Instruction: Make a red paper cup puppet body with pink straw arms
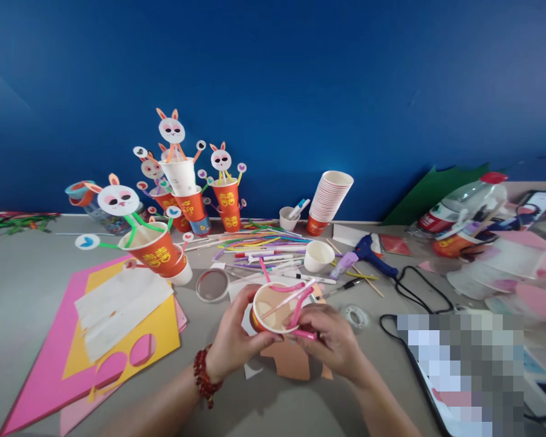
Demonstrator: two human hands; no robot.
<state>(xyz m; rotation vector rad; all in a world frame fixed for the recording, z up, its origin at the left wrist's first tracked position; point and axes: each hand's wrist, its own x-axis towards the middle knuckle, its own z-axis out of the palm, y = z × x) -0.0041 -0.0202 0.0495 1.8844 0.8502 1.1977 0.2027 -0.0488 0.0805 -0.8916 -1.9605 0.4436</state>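
My left hand (239, 325) is wrapped round a paper cup (259, 303) with its open mouth tilted toward me. Pink pipe cleaners (295, 309) run inside the cup, and ends stick out past its rim at the back and the right. At the right rim, my right hand (327, 337) has its fingers closed on one pink pipe cleaner. A thin pale stick also lies across the cup's mouth. Beneath the hands are scraps of tan paper (291, 361) and white paper. Finished-looking rabbit cups, such as an orange cup (157, 252) with green pipe-cleaner arms, stand at the left.
Coloured paper sheets (50, 346) lie at the left. Behind the cup are pipe cleaners and markers (273, 249), a small white cup (318, 256) and a stacked column of cups (330, 200). To the right are a blue glue gun (373, 255), its black cord, tape (355, 316) and a bottle (464, 200).
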